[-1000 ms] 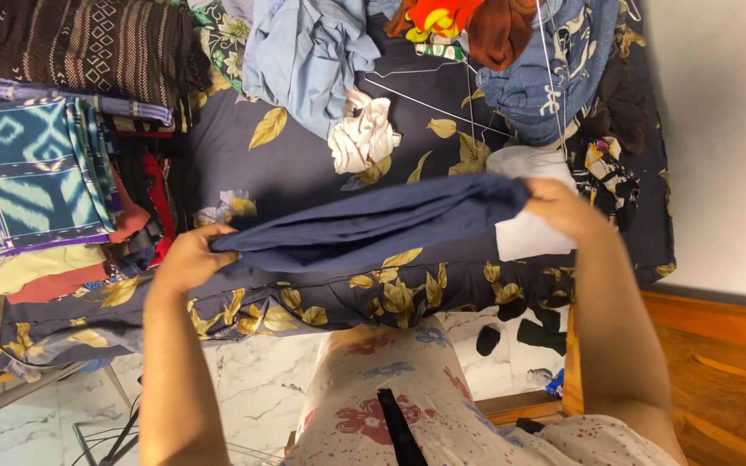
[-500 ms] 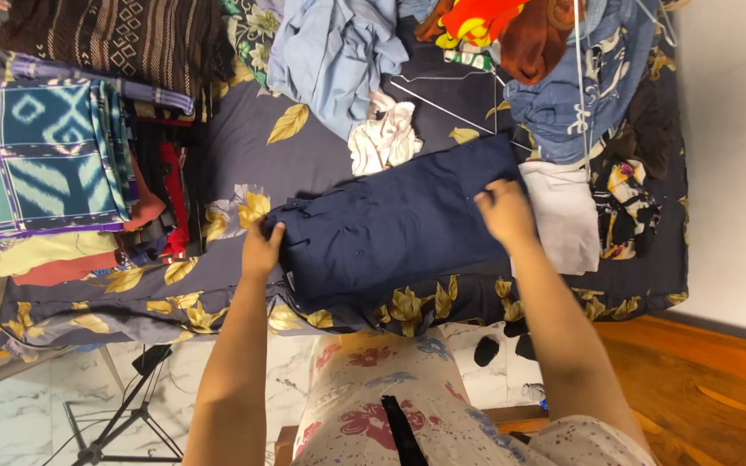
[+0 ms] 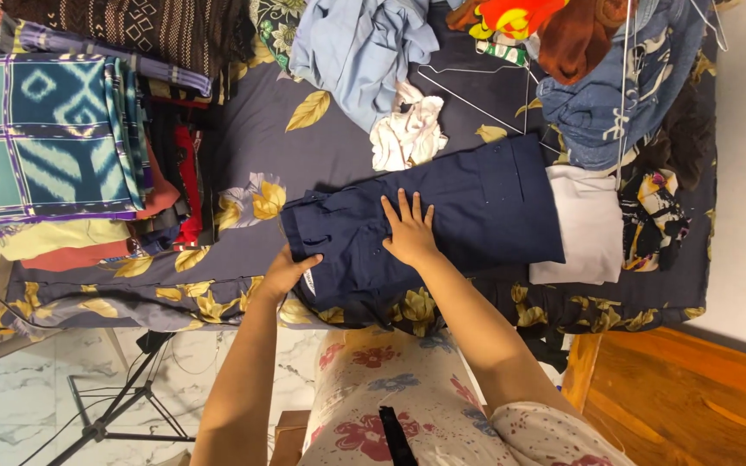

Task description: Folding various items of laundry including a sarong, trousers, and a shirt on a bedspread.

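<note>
A pair of dark navy shorts (image 3: 485, 211) lies flat on a bed with a navy sheet printed with yellow leaves (image 3: 261, 147). My right hand (image 3: 407, 229) rests palm down on the middle of the shorts, fingers spread. At the near left corner of the shorts, by the waistband, my left hand (image 3: 289, 269) pinches the fabric edge.
A stack of folded clothes (image 3: 53, 138) with a teal patterned cloth on top fills the left. A folded white cloth (image 3: 589, 229) lies right of the shorts. Loose clothes, a crumpled white rag (image 3: 407, 134) and wire hangers (image 3: 477, 95) crowd the far side. A tripod stand (image 3: 114, 406) is on the marble floor.
The shorts went from being held up stretched between both hands to lying flat on the bed. My right hand slid from the right end to the middle; my left moved to the near corner.
</note>
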